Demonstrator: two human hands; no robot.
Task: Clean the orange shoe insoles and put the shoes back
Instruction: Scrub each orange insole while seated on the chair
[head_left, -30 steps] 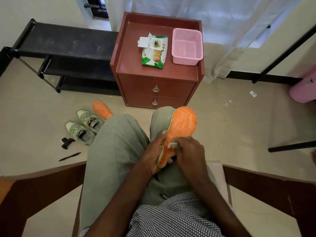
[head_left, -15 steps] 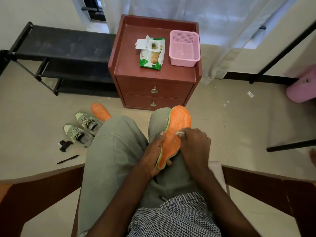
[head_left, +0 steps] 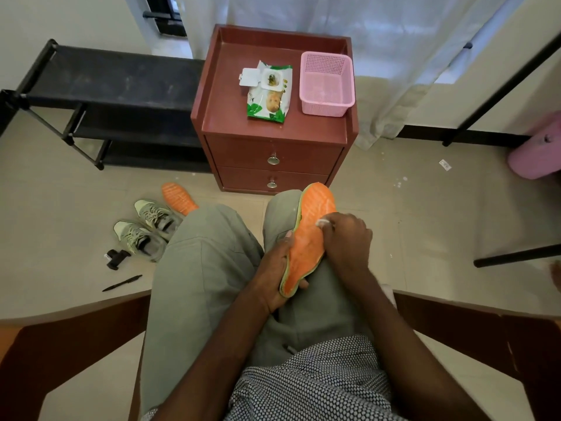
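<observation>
we sit in a chair with one orange insole (head_left: 309, 238) propped along our right thigh, its toe end reaching past the knee. our left hand (head_left: 274, 268) cups the heel end from the side, fingers curled under the edge and thumb across the bottom, so the soft piece stays stiff enough to rub against. our right hand (head_left: 346, 241) presses on the upper half of the insole, its fingers bunched tight around a small white wad (head_left: 322, 221), probably a wet wipe, of which only a corner shows. we judge the leg serves as a backing because the insole would fold if held in the air.

the second orange insole (head_left: 177, 198) lies on the floor beside our left knee, partly hidden by the trouser leg, and we cannot tell whether it has been cleaned. just beside it stand the two grey-green shoes (head_left: 145, 227), laces up and mouths open, ready to take the insoles again. the black shoe rack (head_left: 100, 95) stands against the wall to the left, where we suppose the shoes belong.

the red-brown desk (head_left: 273, 129) in front of our knees carries the wipes pack (head_left: 268, 91) with its flap open, within reach for a fresh sheet, and a pink basket (head_left: 326, 83) beside it, perhaps for used ones. a black pen (head_left: 121, 283) and a small dark object (head_left: 115, 258) lie on the floor near the shoes.
</observation>
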